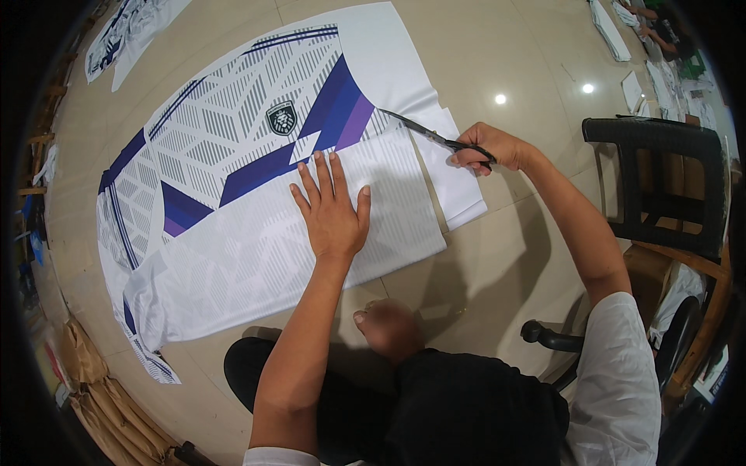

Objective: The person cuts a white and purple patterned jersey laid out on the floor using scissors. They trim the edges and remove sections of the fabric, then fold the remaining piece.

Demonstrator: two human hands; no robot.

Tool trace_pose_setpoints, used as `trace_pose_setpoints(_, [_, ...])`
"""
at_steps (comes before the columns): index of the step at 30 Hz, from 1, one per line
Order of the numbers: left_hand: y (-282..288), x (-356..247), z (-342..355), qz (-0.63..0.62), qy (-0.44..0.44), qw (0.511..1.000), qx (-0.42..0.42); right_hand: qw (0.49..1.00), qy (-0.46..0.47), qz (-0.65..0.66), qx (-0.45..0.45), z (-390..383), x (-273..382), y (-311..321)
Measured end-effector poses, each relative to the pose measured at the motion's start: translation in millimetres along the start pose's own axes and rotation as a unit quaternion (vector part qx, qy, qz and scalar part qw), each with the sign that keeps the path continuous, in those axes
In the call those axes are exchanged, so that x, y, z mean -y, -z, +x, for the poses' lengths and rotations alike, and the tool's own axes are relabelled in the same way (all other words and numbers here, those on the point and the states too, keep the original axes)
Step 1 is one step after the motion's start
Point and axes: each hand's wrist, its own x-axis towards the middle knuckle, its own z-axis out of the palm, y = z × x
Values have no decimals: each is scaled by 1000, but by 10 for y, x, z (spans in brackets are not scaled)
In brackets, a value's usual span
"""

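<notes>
Black clothing (474, 412), white fabric (381, 206), grey stripes (291, 74), purple-blue bands (332, 97), dark crest (282, 118)

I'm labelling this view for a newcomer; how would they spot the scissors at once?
On the glossy tiled floor lies a large, white, purple-banded fabric. At its right side, the right hand holds the scissors, tips pointing left. They are slim, pointed and dark, standing out against the white around them.
</notes>
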Motion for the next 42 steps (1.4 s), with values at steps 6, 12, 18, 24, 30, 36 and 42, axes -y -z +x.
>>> trace_pose_setpoints(6, [-5, 4, -1, 2, 1, 1000, 2, 1000, 0, 6, -7, -2, -35, -52])
trace_pose_setpoints(12, [-7, 15, -4, 1, 1, 1000, 4, 1000, 3, 3, -22, -21, -58, -136])
trace_pose_setpoints(18, [0, 9, -3, 1, 0, 1000, 1, 999, 6, 19, -32, -27, -10, -227])
trace_pose_setpoints(24, [-7, 11, -4, 5, 0, 1000, 1, 999, 4, 31, -37, 54, 26, -261])
trace_pose_setpoints(30, [-8, 7, -2, 7, 0, 1000, 4, 998, 11, 52, -39, 89, -5, -282])
trace_pose_setpoints(36, [-12, 15, -2, 9, 2, 1000, 3, 996, 20, 79, -37, 102, -63, -340])
trace_pose_setpoints(42, [-15, 11, -1, 6, 0, 1000, -1, 996, 17, 73, -47, 82, -72, -362])
